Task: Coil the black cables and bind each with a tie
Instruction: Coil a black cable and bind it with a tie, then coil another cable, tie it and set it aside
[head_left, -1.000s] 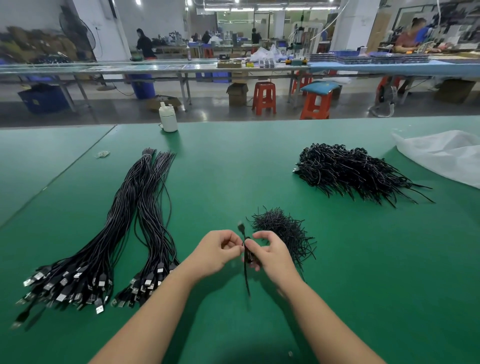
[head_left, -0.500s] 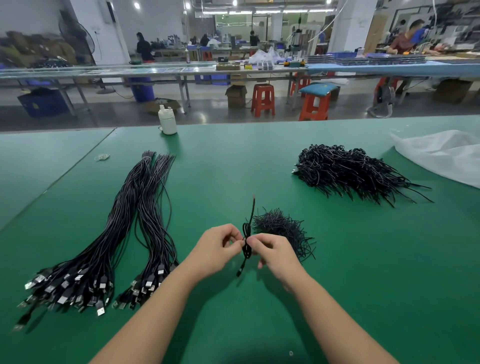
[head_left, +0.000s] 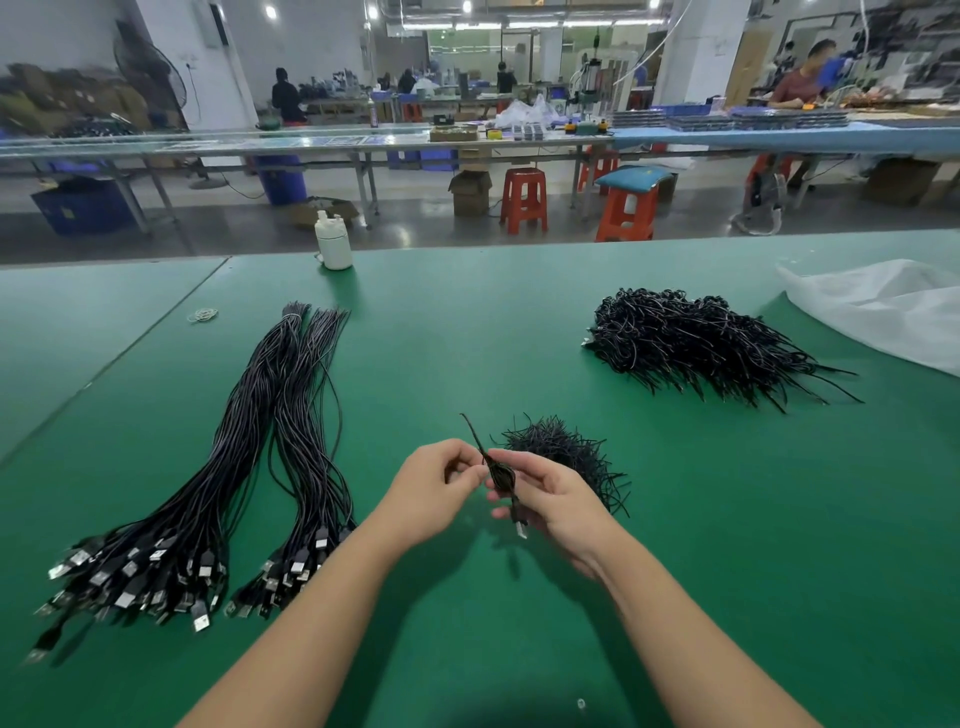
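Observation:
Above the green table (head_left: 701, 519) my two hands meet around one small coiled black cable (head_left: 502, 477). My right hand (head_left: 553, 501) grips the coil, whose plug end hangs below the fingers. My left hand (head_left: 431, 488) pinches the thin black tie (head_left: 474, 434) that sticks up and to the left from the coil. Just behind my right hand lies a small heap of loose black ties (head_left: 563, 452). Two long bundles of uncoiled black cables (head_left: 270, 441) lie on the left, their metal plugs toward me.
A large pile of bound black cables (head_left: 691, 343) sits at the back right, beside a white plastic bag (head_left: 883, 306). A white bottle (head_left: 332, 247) stands at the table's far edge, and a rubber band (head_left: 202, 314) lies at the left. Stools and workbenches stand beyond.
The coil has tilted: the tie's free end now leans up to the left instead of standing upright. Both hands stay on it, and the right hand has turned palm-up under the coil.

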